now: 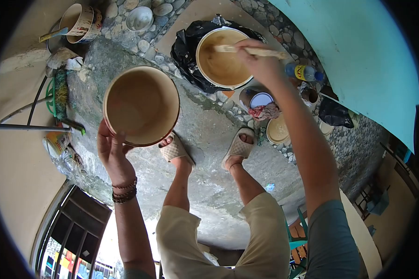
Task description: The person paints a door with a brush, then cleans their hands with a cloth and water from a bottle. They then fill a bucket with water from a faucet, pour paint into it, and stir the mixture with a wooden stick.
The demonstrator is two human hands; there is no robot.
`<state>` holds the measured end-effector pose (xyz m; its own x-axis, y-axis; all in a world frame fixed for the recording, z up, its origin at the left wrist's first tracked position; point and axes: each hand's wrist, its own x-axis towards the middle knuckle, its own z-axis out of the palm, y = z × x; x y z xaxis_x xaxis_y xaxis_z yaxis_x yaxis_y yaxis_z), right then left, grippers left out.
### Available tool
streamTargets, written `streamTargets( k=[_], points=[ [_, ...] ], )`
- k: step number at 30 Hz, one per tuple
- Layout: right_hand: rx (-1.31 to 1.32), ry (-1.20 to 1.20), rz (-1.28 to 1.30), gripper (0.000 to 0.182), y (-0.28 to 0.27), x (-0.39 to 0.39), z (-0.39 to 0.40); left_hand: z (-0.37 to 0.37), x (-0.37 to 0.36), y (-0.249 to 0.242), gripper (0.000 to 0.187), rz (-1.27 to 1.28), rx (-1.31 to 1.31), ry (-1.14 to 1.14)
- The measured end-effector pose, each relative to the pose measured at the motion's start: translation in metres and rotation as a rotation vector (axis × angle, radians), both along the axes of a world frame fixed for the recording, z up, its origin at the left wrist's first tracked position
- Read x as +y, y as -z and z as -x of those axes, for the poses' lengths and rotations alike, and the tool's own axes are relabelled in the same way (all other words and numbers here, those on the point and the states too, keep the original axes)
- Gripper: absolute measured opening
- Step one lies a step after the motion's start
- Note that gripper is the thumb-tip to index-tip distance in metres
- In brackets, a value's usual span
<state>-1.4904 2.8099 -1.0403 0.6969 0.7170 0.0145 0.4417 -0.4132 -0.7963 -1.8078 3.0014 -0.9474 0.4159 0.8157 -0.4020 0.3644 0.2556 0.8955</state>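
My left hand point(112, 156) grips the lower left rim of a round bucket point(142, 104), thumb over the edge. The bucket is tipped toward me, its inside coated tan. My right hand point(260, 63), slightly blurred, is closed around a pale wooden stick point(226, 48). The stick reaches over a second bucket point(228, 86) of tan liquid that looks like paint; whether its tip dips in is hard to tell. Black plastic point(184, 58) surrounds this second bucket. Below my right hand sits an open can point(260, 99) with a crumpled rag point(264, 112) against it.
A plastic bottle point(305, 72) lies right of my right hand, near a light blue panel point(354, 51). A tan-stained lid point(278, 129) lies on the pebbles. At the upper left are a metal bowl point(139, 19) and stacked tubs point(77, 21) with a brush point(53, 34).
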Motion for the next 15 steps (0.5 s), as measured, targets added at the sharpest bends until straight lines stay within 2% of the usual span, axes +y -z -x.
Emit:
streamTargets(
  k=[1, 2, 5, 6, 7, 9, 10, 13, 15],
  points=[
    [-0.031, 0.106, 0.038, 0.013, -0.002, -0.006, -0.008, -0.005, 0.004, 0.006, 0.049, -0.032, -0.019, -0.028],
    [-0.086, 0.136, 0.216, 0.011, -0.011, -0.019, -0.014, -0.014, 0.008, 0.008, 0.046, -0.052, -0.049, -0.057],
    [0.023, -0.016, 0.11, 0.012, -0.008, -0.052, -0.005, -0.032, 0.025, 0.019, 0.042, -0.147, -0.034, 0.028],
    [-0.095, -0.12, 0.138, 0.012, -0.008, -0.05, 0.003, -0.044, 0.026, 0.019, 0.042, -0.17, -0.093, 0.006],
    [-0.099, -0.113, 0.147, 0.012, -0.008, -0.04, 0.009, -0.053, 0.028, 0.022, 0.04, -0.176, -0.092, 0.01],
    [0.123, -0.118, 0.072, 0.013, -0.007, -0.017, 0.016, -0.066, 0.036, 0.033, 0.037, -0.23, -0.084, 0.034],
    [0.112, -0.11, 0.071, 0.013, -0.004, -0.009, 0.011, -0.077, 0.037, 0.036, 0.035, -0.277, -0.085, -0.01],
    [-0.027, -0.056, 0.086, 0.016, 0.006, 0.0, -0.011, -0.082, 0.061, 0.053, 0.032, -0.356, -0.019, 0.076],
    [-0.242, -0.054, 0.072, 0.016, 0.006, -0.015, -0.032, -0.093, 0.074, 0.065, 0.033, -0.383, -0.047, 0.052]
  ],
)
